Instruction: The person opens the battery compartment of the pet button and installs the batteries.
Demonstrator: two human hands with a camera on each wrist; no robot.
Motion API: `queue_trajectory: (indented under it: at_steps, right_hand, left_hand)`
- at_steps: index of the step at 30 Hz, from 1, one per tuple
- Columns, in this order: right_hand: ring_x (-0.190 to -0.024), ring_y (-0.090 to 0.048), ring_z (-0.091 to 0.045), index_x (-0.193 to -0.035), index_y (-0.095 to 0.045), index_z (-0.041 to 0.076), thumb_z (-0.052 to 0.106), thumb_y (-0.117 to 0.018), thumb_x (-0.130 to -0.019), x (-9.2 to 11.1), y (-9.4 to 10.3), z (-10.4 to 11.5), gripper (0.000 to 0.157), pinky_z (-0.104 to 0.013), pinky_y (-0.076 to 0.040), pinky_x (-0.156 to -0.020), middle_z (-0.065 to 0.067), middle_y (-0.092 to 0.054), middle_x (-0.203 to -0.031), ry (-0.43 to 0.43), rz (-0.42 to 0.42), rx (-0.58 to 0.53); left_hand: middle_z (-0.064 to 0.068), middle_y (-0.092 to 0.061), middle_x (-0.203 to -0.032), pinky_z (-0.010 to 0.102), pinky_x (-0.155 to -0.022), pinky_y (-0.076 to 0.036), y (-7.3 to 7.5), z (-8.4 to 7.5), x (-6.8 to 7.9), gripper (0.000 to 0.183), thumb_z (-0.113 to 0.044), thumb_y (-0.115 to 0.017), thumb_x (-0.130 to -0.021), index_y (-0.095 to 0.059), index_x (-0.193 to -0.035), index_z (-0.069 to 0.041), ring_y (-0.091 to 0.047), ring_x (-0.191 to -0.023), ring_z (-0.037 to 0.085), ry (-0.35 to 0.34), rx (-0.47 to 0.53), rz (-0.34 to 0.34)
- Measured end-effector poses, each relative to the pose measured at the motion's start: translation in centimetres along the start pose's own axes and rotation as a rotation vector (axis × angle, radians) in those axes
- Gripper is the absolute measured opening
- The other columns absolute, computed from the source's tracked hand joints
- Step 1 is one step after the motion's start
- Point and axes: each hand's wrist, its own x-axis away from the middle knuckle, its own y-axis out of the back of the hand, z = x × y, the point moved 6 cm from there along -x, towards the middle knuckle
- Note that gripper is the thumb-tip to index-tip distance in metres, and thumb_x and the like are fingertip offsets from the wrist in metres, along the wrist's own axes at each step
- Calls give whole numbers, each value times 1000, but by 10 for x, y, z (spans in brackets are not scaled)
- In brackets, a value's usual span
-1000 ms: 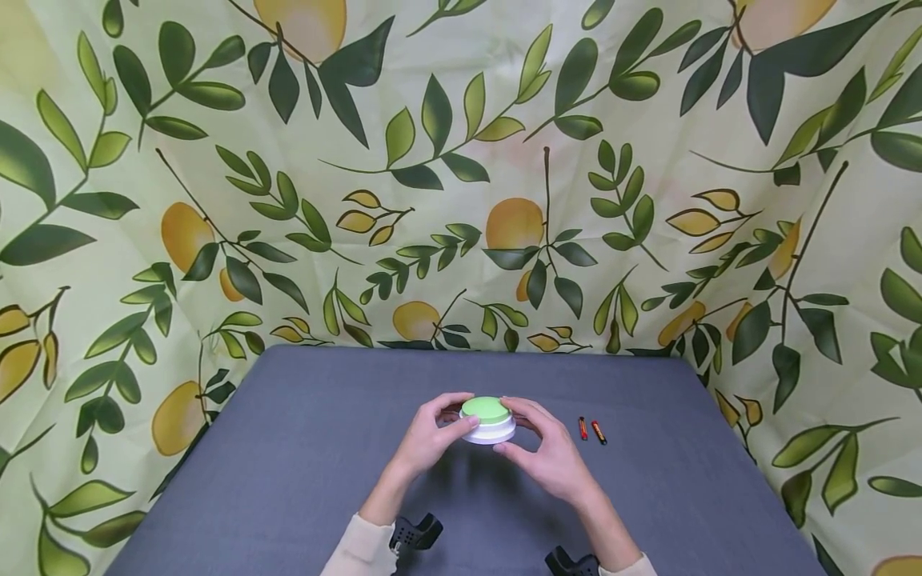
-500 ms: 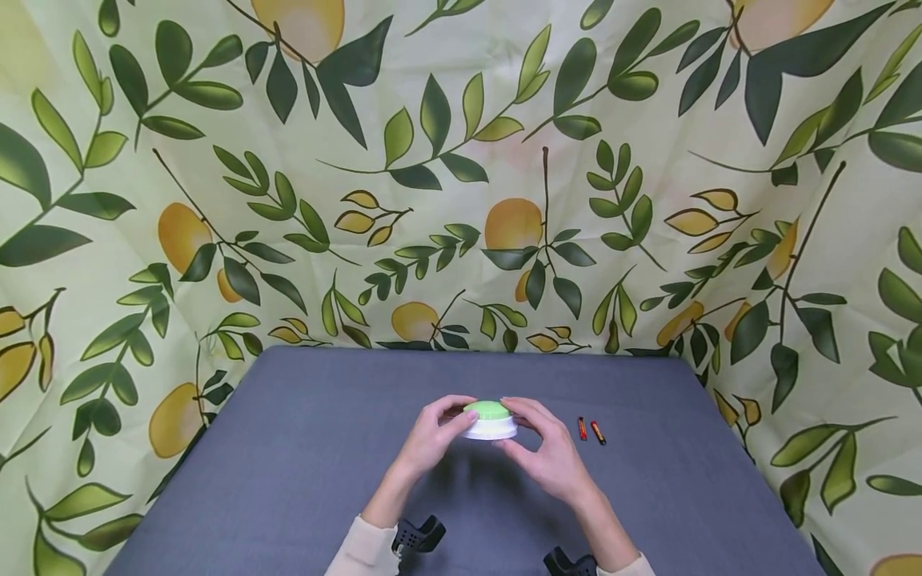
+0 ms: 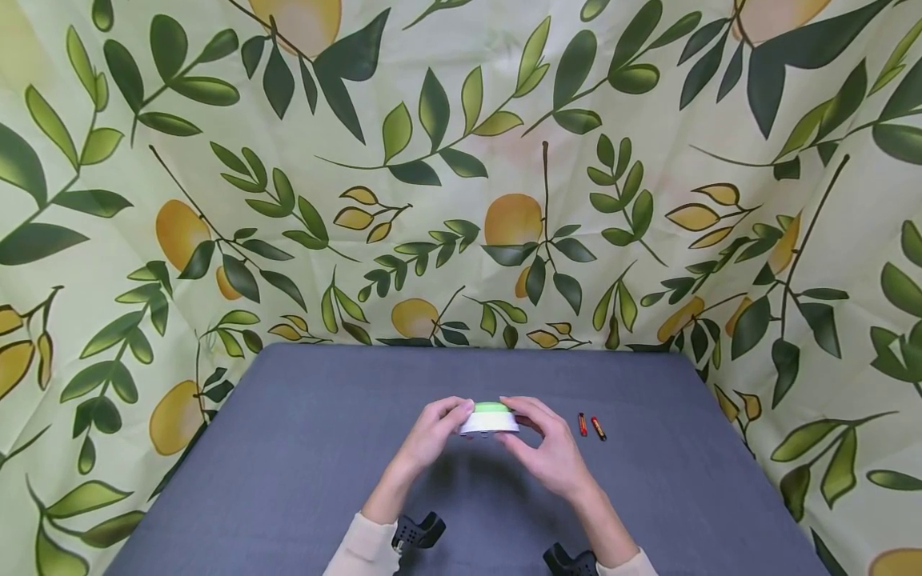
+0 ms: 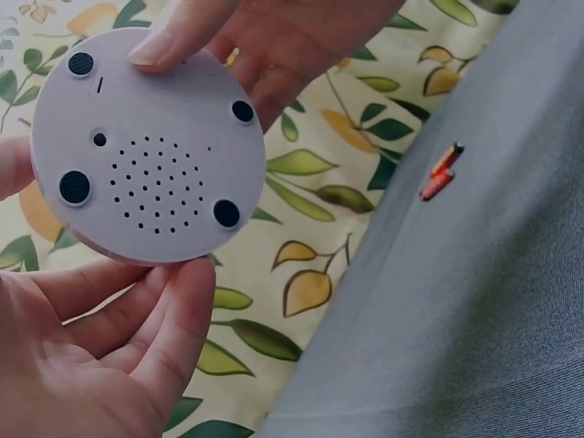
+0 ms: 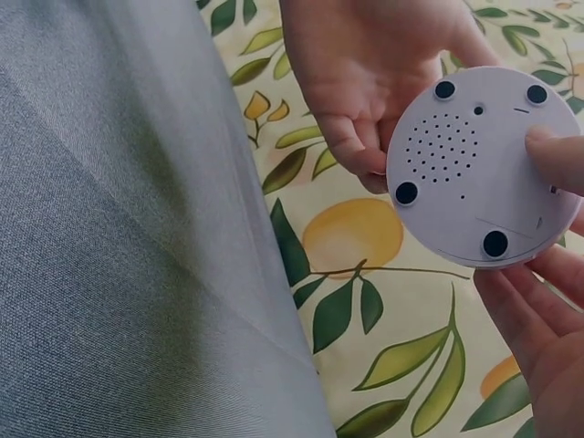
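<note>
Both hands hold a round push button (image 3: 490, 422) up above the table, its green domed top facing away and its white base tipped toward the head camera. My left hand (image 3: 430, 436) grips its left edge, and my right hand (image 3: 553, 450) grips the right edge. Seen from the left wrist, the white underside (image 4: 187, 100) has dark round feet and a patch of small speaker holes. The right thumb (image 5: 557, 160) presses against that underside in the right wrist view. Most of the green top is hidden from the wrist cameras.
Two small red-and-black batteries, one nearer (image 3: 583, 425) and one farther right (image 3: 599, 429), lie on the dark grey tabletop (image 3: 324, 464) right of the hands. A leaf-and-fruit patterned cloth (image 3: 446, 192) hangs behind and along the sides.
The push button has tilted back between the hands, so less of the green top and more of the white base shows. The hands stay nearly in place; the batteries lie unmoved.
</note>
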Motion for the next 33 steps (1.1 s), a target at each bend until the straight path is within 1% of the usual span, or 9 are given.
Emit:
queue_trajectory:
  at_steps: [3,5,9,12,18,24,27,29,33]
  right_hand:
    - [-100,-65,-20,-121,-68,-3,-10,-81,-78,0,1,-1,45,-51,-56,-85,-15,-67,-116,-15,-10,-6]
    - [-99,-66,-21,-120,-69,-2,-10,-81,-78,-1,2,-1,44,-50,-56,-85,-16,-68,-114,-24,-18,-16]
    - [-98,-66,-22,-119,-69,-5,-9,-80,-79,-1,3,-4,41,-38,-57,-86,-17,-69,-112,-49,-37,-33]
    - [-98,-66,-21,-118,-69,-6,-8,-80,-81,1,2,-17,39,-31,-57,-85,-16,-69,-111,-81,-62,-41]
    - [-98,-66,-17,-119,-70,2,-3,-79,-84,7,2,-44,37,-28,-56,-84,-10,-71,-112,-155,-105,-90]
    - [-98,-68,-22,-119,-70,4,8,-79,-88,8,2,-52,32,-29,-58,-81,-11,-69,-112,-249,-108,-218]
    - [-98,-68,-22,-118,-70,3,9,-78,-89,8,4,-54,31,-28,-57,-81,-12,-69,-111,-299,-128,-220]
    - [-97,-67,-19,-117,-70,2,10,-78,-89,7,5,-55,30,-27,-57,-80,-12,-69,-109,-324,-142,-204]
    - [-95,-67,-17,-117,-69,1,11,-78,-90,7,6,-57,30,-25,-55,-82,-12,-69,-108,-340,-156,-181]
  left_hand:
    - [4,-63,-88,34,-80,-49,-2,0,0,33,-22,-50,-105,-68,-109,6,-60,-83,15,18,6,22]
    - [5,-64,-93,33,-81,-49,-3,0,1,35,-22,-49,-106,-67,-113,7,-59,-86,16,27,-1,31]
    - [7,-63,-99,32,-84,-48,-4,-1,2,36,-23,-47,-108,-65,-119,6,-57,-91,15,33,-6,36]
    - [10,-65,-103,33,-86,-50,-4,-3,2,36,-22,-46,-108,-65,-121,7,-59,-94,14,21,8,36]
    - [18,-67,-114,32,-89,-53,-1,-9,3,33,-19,-49,-107,-64,-124,6,-63,-100,14,-52,23,2]
    - [14,-67,-119,28,-90,-51,1,-14,6,30,-16,-58,-104,-64,-128,1,-63,-104,17,-125,-22,-38]
    - [14,-66,-123,29,-93,-51,1,-17,6,31,-13,-59,-102,-63,-130,1,-62,-110,21,-172,-27,-46]
    - [14,-65,-125,32,-94,-52,0,-18,7,33,-10,-61,-101,-61,-132,1,-61,-113,23,-203,-24,-42]
    - [13,-63,-127,38,-95,-53,-4,-20,7,40,-8,-67,-97,-59,-136,-3,-60,-116,22,-235,-27,-15]
